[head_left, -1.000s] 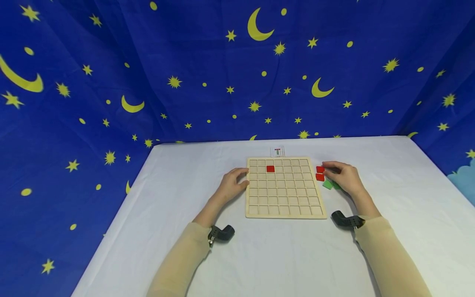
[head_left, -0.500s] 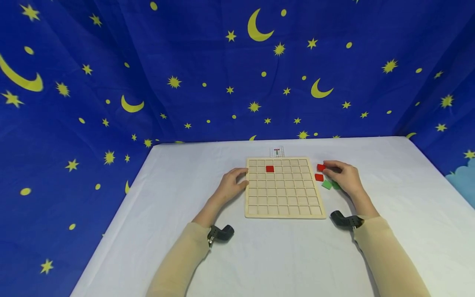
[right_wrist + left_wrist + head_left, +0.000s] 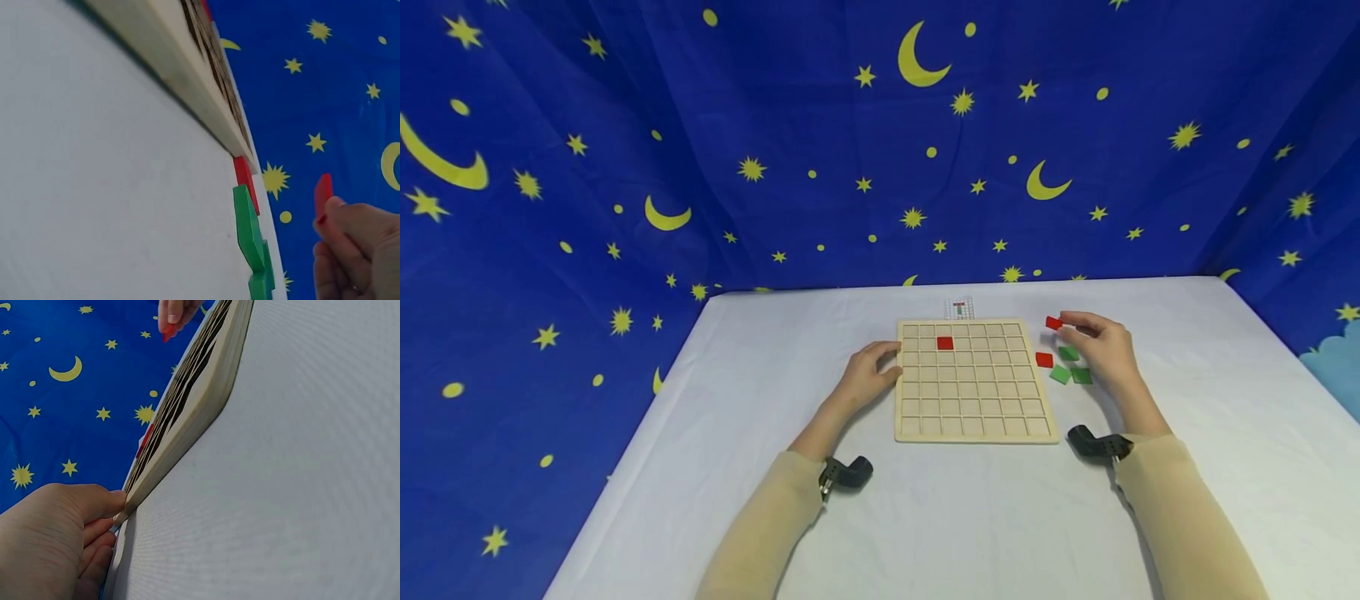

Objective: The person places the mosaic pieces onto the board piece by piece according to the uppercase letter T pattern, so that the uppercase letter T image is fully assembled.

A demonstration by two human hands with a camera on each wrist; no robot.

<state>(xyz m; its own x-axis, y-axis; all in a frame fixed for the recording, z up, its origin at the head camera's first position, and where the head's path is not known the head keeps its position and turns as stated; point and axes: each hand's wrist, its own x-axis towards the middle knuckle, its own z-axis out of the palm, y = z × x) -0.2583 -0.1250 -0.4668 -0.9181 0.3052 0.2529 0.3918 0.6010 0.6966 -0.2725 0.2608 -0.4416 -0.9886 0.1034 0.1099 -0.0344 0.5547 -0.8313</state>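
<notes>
The right hand (image 3: 1102, 348) pinches a red square tile (image 3: 1054, 322) by one edge, likely keeping the rest clear; green tiles (image 3: 1081, 377) lie nearer the person; leftward, the left hand (image 3: 861, 379), thumb and forefinger apart, seemingly steadies the gridded wooden board (image 3: 976, 437).

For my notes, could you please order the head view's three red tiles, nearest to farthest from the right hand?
1. Held red tile, in the right hand.
2. Loose red tile, right of the board.
3. Placed red tile, on the board.
</notes>
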